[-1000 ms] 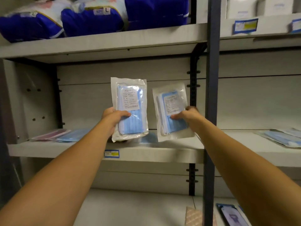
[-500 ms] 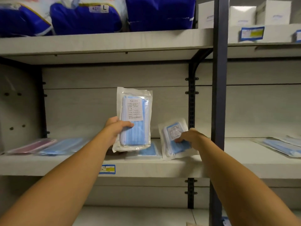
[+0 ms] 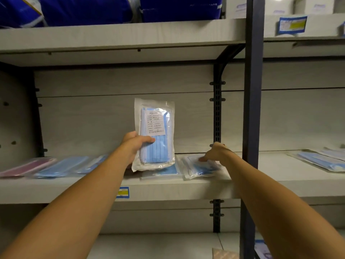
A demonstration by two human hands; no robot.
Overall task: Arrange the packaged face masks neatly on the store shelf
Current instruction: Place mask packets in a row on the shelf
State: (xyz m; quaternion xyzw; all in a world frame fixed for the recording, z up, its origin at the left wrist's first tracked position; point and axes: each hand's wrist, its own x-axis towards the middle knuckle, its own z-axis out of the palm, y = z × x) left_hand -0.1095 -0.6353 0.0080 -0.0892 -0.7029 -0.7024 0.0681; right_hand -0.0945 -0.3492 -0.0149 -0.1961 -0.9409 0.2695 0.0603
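The left hand (image 3: 135, 144) grips one mask pack (image 3: 154, 133) by its lower left edge, thumb across the front and fingers curled behind, and holds it upright above the middle shelf (image 3: 168, 189), its bottom corner just over the shelf surface. The pack is a clear bag with blue masks and a white printed label facing the camera. The right hand (image 3: 217, 153) reaches down to a second pack (image 3: 201, 168) that lies flat on the shelf just right of the held pack; its fingertips (image 3: 202, 159) touch the pack's top, but whether they press or pinch it cannot be told. A third blue pack (image 3: 164, 171) lies flat on the shelf under and behind the held pack, touching the second pack's left edge. To the left of the held pack, well apart, more packs lie flat in a row on the same shelf: a pink pack (image 3: 26, 167) at the far left and blue packs (image 3: 71, 166) beside it. A price tag (image 3: 122, 192) sits on the shelf's front edge, below the left forearm. A dark post (image 3: 252, 109) stands right of the second pack, and beyond it further blue packs (image 3: 321, 160) lie on the shelf. Dark blue bags (image 3: 89, 8) fill the shelf above.
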